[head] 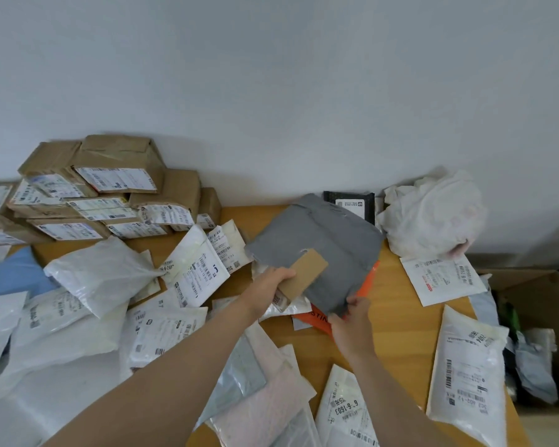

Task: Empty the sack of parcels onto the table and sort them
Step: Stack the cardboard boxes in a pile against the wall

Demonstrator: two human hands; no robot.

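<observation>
Left hand (pixel 269 287) grips a small brown cardboard parcel (pixel 304 274); right hand (pixel 352 324) pinches the near corner of a grey mailer bag (pixel 323 240), held above an orange parcel (pixel 317 319) on the wooden table (pixel 391 304). Brown boxes (pixel 110 185) stacked far left by the wall; white mailers (pixel 104 275) spread left and near; crumpled white sack (pixel 433 214) far right.

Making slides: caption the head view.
Mid-sort: left hand holds a small cardboard box, right hand pinches a grey mailer over the table.
</observation>
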